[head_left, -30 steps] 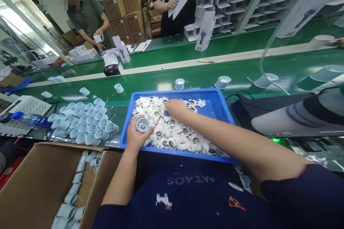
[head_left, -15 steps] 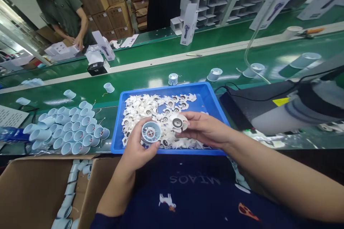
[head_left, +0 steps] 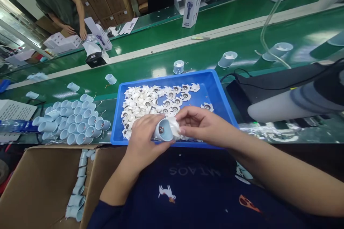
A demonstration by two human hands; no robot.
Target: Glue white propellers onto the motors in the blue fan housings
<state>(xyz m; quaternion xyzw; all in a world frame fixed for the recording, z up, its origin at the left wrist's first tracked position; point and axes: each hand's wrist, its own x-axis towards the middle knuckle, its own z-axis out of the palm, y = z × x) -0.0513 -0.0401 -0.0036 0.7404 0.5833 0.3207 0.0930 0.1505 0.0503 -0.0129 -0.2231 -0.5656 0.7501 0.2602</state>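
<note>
My left hand (head_left: 145, 143) is wrapped round a light blue fan housing (head_left: 167, 132), a short open cylinder tilted with its mouth facing right. Inside it a dark and copper-coloured part shows. My right hand (head_left: 200, 125) pinches a white fan impeller (head_left: 175, 126) right at the housing's mouth; whether the two touch I cannot tell. Both hands are over the near side of a blue tray (head_left: 115, 121). Many loose white impellers (head_left: 142, 102) lie in the tray, heaped on the left and single towards the right.
Left of the tray stands a cluster of blue housings (head_left: 76, 118). More housings, such as one with white inside (head_left: 227, 59), sit along the green conveyor (head_left: 139, 68). A cardboard box (head_left: 34, 182) is at lower left, a grey cylindrical device (head_left: 285, 105) at right. A co-worker (head_left: 57, 3) stands across the line.
The housing has turned from facing me to facing right. The impeller in my right hand has come over to its mouth. The camera view has shifted slightly.
</note>
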